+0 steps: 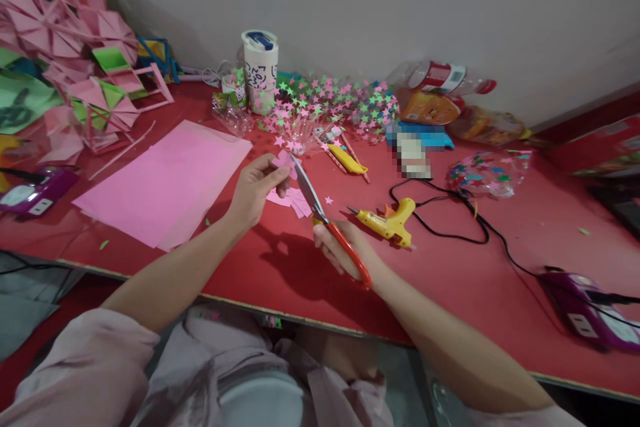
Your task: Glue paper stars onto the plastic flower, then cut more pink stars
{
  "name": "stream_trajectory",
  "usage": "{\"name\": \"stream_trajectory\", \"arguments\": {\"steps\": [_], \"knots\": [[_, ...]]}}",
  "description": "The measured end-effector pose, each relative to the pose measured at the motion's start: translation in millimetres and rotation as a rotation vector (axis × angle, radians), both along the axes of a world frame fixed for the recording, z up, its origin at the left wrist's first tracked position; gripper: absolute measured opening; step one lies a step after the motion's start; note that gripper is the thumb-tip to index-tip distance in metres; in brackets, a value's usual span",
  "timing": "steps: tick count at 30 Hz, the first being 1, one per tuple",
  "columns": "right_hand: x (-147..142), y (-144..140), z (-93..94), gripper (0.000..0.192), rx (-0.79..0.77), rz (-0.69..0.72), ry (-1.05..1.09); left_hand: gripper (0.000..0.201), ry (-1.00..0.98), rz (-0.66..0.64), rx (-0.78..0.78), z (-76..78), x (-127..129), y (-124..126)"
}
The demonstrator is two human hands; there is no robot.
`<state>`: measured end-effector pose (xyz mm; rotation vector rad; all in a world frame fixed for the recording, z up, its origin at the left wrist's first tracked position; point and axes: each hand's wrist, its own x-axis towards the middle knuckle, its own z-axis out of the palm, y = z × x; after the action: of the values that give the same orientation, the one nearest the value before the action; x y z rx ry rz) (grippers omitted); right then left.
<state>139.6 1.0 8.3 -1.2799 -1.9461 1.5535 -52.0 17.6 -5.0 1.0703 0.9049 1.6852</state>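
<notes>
Scissors (324, 215) held; tumbler lettering (259, 78) unclear.

You find no text legible with certainty. White tumbler (261, 83), beyond your hands: bold dark lettering, characters too blurred to spell out. Clear bottle (444, 77), lying by the wall: red-and-white label, print unreadable. Orange packet (431, 109) beneath it: markings illegible.

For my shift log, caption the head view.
Left hand holds pink paper, right hand holds scissors, above a red table.
</notes>
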Motion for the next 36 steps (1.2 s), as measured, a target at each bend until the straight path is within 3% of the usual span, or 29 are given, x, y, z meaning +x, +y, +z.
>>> {"name": "stream_trajectory", "arguments": {"steps": [16,26,31,34,36], "knots": [[0.6,3.7,0.9,0.05,0.034,-0.023,-0.013,0.011,-0.07,-0.002,0.008,5.0,-0.6,0.3],[2.3,7.1,-2.9,0.051,0.113,0.003,-0.055,0.01,-0.125,0.061,-0.077,10.4,-5.4,1.5],[2.2,8.7,-7.7,0.053,0.126,-0.021,-0.018,0.015,-0.193,-0.03,-0.203,13.9,-3.1,1.5],[2.1,8.5,-7.6,0.052,0.123,-0.023,-0.008,0.014,-0.252,-0.116,-0.22,12.1,-0.8,1.8],[2.0,7.9,-6.9,0.052,0.129,-0.019,-0.015,0.011,-0.286,-0.102,-0.207,10.3,-0.4,2.6]]}}
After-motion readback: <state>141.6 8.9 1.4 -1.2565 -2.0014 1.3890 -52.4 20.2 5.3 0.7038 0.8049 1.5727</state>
